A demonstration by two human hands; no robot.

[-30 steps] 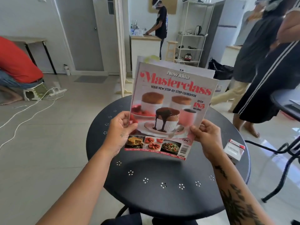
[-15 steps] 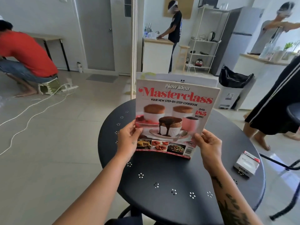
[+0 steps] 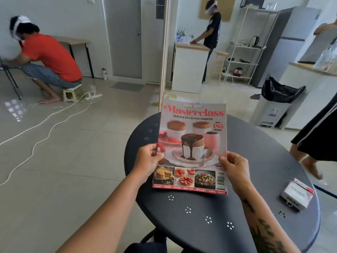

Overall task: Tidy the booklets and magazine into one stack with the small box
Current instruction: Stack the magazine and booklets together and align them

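A pink "Masterclass" cookbook magazine (image 3: 193,136) stands nearly upright over the round black table (image 3: 255,147), its bottom edge at or just above the tabletop. Pale booklet edges (image 3: 182,98) peek out behind its top. My left hand (image 3: 148,161) grips its left edge and my right hand (image 3: 235,168) grips its right edge. A small white box with a red end (image 3: 297,195) lies on the table at the right, well apart from my right hand.
A person in black clothes (image 3: 317,132) stands close to the table's right side. A lined bin (image 3: 275,105) sits behind the table. White cables (image 3: 45,128) trail over the floor at left, near a crouching person in red (image 3: 49,59).
The view has swung left and the table now sits right of centre. The magazine has come down toward the tabletop and stands straighter. Both hands keep their grip.
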